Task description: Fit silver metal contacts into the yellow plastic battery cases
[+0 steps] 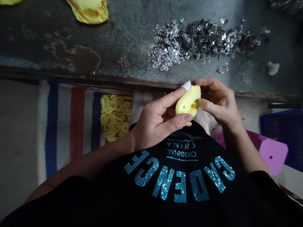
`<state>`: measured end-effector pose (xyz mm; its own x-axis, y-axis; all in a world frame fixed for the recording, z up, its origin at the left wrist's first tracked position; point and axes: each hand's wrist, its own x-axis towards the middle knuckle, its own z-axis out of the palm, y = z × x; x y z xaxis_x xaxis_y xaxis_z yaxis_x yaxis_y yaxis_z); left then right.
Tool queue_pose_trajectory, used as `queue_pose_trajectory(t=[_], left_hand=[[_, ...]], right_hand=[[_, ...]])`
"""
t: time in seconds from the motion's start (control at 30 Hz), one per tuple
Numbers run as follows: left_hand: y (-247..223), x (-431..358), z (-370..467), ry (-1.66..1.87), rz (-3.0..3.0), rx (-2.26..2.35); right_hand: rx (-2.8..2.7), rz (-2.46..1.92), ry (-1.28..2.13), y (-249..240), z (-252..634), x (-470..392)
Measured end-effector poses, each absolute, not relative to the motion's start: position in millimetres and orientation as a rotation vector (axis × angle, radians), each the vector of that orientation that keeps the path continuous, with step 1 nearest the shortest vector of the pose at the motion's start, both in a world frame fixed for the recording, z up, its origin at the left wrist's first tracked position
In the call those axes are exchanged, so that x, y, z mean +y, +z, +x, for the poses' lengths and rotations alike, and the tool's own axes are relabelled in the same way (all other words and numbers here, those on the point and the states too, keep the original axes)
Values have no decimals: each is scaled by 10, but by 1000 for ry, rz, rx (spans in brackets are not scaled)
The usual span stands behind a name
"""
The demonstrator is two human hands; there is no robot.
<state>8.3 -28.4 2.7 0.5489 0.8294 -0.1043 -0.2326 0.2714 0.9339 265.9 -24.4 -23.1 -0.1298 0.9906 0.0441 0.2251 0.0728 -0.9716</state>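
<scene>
A yellow hollow plastic piece, rounded, with a small round hole in its side and an opening facing my right hand, is held just off the table's front edge. My left hand grips it between thumb and fingers; a white wrap covers a fingertip of that hand. At the opening, my right hand has its thumb tip pressed in against the piece, with the other fingers curled behind. Whether those fingertips pinch some small part is hidden.
On the dark worn table lies a heap of small shiny metal clips, with a white scrap to its right. A yellow bag-like item lies far left. Below are several yellow pieces, a striped sheet, a purple stool-like object and a blue crate.
</scene>
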Motion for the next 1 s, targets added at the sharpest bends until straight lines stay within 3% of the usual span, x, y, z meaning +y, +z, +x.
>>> queue_pose_trajectory(t=[0.2, 0.53, 1.0], left_hand=[[-44, -306, 98, 827, 1250, 696], [79, -156, 90, 750, 1811, 623], [60, -221, 47, 672, 1075, 653]], right_hand=[[-1511, -1248, 1197, -213, 2691, -213], [-1603, -1224, 944, -344, 2640, -376], [-1471, -1206, 1188, -377, 2699, -300]])
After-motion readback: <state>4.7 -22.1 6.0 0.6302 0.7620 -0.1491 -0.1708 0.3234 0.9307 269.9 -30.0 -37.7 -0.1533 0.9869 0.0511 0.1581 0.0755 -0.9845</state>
